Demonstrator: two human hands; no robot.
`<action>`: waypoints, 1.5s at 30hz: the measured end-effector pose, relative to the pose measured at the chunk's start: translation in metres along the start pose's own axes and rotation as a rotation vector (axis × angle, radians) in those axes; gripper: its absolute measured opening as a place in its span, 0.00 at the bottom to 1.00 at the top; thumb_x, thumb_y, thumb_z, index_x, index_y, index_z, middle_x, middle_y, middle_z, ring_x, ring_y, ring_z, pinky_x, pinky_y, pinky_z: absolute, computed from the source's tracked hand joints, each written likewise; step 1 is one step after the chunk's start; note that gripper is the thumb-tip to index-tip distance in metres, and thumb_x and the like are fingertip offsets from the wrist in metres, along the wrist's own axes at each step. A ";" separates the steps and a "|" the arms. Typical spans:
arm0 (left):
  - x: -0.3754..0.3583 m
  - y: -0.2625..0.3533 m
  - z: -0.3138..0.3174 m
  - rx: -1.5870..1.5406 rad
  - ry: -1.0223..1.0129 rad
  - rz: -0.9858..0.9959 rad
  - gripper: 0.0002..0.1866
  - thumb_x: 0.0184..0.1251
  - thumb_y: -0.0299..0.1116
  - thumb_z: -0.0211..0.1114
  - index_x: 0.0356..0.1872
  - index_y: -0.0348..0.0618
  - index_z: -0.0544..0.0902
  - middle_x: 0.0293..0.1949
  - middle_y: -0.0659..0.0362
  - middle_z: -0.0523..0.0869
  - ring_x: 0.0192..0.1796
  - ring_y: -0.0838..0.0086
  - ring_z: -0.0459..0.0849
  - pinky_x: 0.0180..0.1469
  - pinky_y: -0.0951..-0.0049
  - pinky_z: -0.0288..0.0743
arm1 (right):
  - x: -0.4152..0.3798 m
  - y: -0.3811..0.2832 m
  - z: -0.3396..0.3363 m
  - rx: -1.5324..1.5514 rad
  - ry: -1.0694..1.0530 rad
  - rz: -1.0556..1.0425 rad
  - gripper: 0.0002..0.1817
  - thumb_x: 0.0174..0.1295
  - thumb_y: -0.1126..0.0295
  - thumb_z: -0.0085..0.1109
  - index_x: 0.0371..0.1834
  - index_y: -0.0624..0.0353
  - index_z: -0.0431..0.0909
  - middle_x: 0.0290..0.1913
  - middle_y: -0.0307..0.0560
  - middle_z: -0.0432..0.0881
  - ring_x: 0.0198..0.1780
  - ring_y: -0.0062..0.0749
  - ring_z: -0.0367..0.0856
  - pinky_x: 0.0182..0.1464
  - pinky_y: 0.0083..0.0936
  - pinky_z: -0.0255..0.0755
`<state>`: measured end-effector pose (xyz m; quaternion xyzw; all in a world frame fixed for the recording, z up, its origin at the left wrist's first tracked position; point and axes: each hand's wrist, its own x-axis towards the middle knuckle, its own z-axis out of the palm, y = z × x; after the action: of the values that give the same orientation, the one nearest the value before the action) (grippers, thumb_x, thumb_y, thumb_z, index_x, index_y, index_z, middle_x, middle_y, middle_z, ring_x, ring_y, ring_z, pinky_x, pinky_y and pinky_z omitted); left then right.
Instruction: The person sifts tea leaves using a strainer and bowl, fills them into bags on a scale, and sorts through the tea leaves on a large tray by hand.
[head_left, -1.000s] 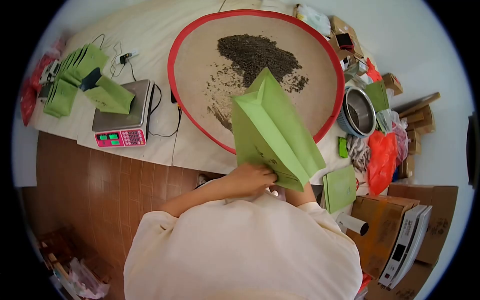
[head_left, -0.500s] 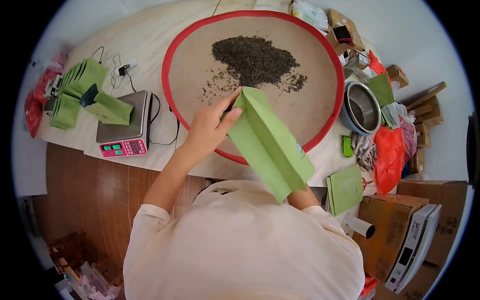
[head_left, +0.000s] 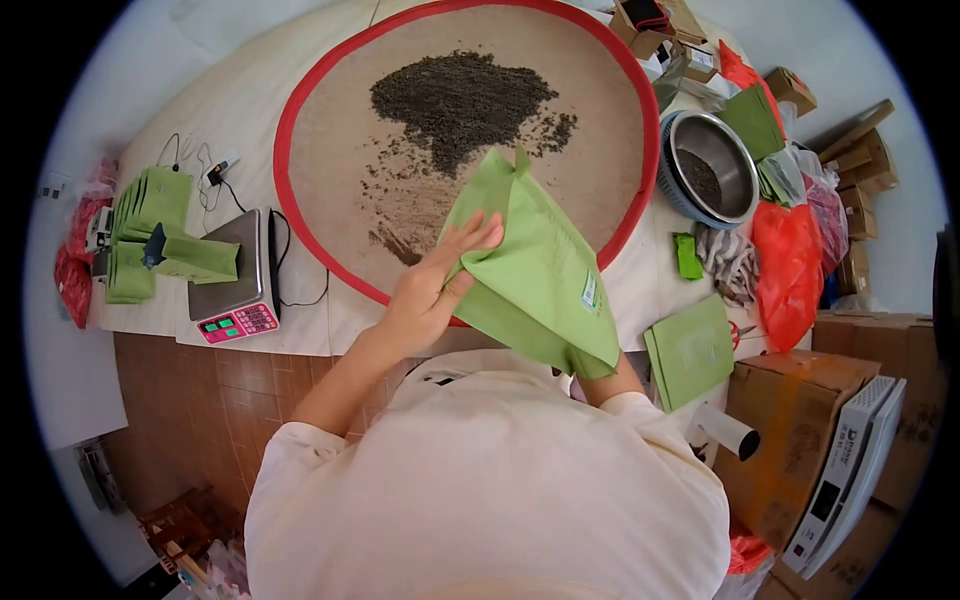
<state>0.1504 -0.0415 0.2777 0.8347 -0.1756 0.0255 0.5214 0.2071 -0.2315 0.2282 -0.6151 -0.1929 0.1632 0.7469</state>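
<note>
A green paper bag point(head_left: 535, 270) with a small white-and-green label is tilted in front of my body. My left hand point(head_left: 437, 283) grips its left side, with the fingers pressed along the upper face and the thumb at the fold. My right forearm point(head_left: 615, 382) reaches under the lower right end of the bag; the bag hides my right hand and its fingers. Beyond the bag lies a heap of dark crumbly material point(head_left: 455, 100) on a round beige mat with a red rim point(head_left: 284, 150). Loose bits are scattered around the heap.
At left, a scale point(head_left: 235, 290) carries an upright green bag point(head_left: 200, 258), beside several more green bags point(head_left: 155, 205). On the right are a metal bowl point(head_left: 735, 150), a red plastic bag point(head_left: 785, 275), flat green bags point(head_left: 692, 350), a white cylinder point(head_left: 727, 430) and cardboard boxes point(head_left: 800, 410).
The green bag has turned so its labelled face shows more and its open fold less. My left hand's fingers now lie across its face. The whole view has shifted a little.
</note>
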 end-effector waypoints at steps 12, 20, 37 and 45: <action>0.044 0.025 0.005 0.112 0.326 -0.055 0.20 0.74 0.34 0.48 0.61 0.36 0.73 0.62 0.51 0.75 0.67 0.57 0.70 0.69 0.60 0.58 | 0.007 0.027 -0.018 0.160 0.067 0.115 0.18 0.63 0.66 0.51 0.53 0.61 0.74 0.51 0.60 0.77 0.56 0.53 0.72 0.57 0.38 0.68; -0.083 0.004 0.002 0.390 0.441 -0.124 0.40 0.58 0.43 0.67 0.70 0.40 0.61 0.68 0.47 0.65 0.69 0.55 0.63 0.68 0.57 0.60 | 0.043 0.034 0.089 0.235 -0.126 0.116 0.18 0.63 0.65 0.50 0.53 0.61 0.74 0.51 0.60 0.77 0.56 0.53 0.72 0.57 0.38 0.67; -0.357 -0.024 -0.085 0.682 0.822 -0.697 0.42 0.55 0.27 0.61 0.72 0.42 0.52 0.39 0.52 0.78 0.36 0.60 0.82 0.24 0.65 0.77 | 0.008 0.086 0.446 0.122 -0.579 0.243 0.18 0.64 0.63 0.50 0.53 0.61 0.74 0.51 0.60 0.77 0.56 0.52 0.72 0.58 0.39 0.67; -0.448 0.007 -0.128 0.772 1.058 -0.948 0.40 0.49 0.19 0.59 0.69 0.51 0.65 0.32 0.53 0.83 0.25 0.62 0.81 0.24 0.65 0.75 | -0.013 0.160 0.550 -0.234 -0.802 0.210 0.18 0.65 0.63 0.49 0.53 0.61 0.74 0.51 0.60 0.77 0.57 0.52 0.72 0.58 0.39 0.66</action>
<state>-0.2538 0.1879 0.2415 0.8188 0.4884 0.2522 0.1656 -0.0745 0.2634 0.1629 -0.5996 -0.4217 0.4415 0.5174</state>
